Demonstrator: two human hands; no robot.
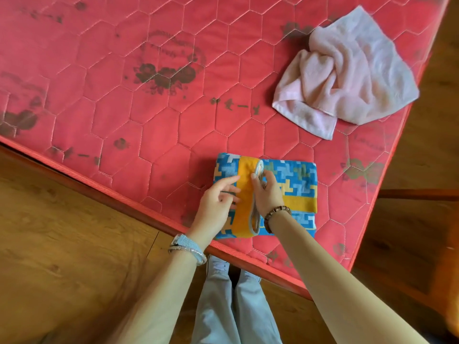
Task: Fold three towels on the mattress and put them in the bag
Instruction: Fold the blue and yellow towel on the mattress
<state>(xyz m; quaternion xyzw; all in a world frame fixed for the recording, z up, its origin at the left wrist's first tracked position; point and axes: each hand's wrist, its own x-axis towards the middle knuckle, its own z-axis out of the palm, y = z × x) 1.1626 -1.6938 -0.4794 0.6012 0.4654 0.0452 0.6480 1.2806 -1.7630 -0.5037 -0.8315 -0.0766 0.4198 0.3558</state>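
Two towels show on the red mattress [149,95]: a crumpled pink towel [347,78] by its right edge, and a part-folded patterned towel [295,175] at the near edge. The right hand [267,194] pinches the patterned towel's yellow flap, whose long axis runs away from the near edge. The left hand [216,202] rests straight fingers [228,182] just left, likely steadying.

Left grip [218,198] flat, fingers straight; right grip [267,194] curled, apparently pinching.
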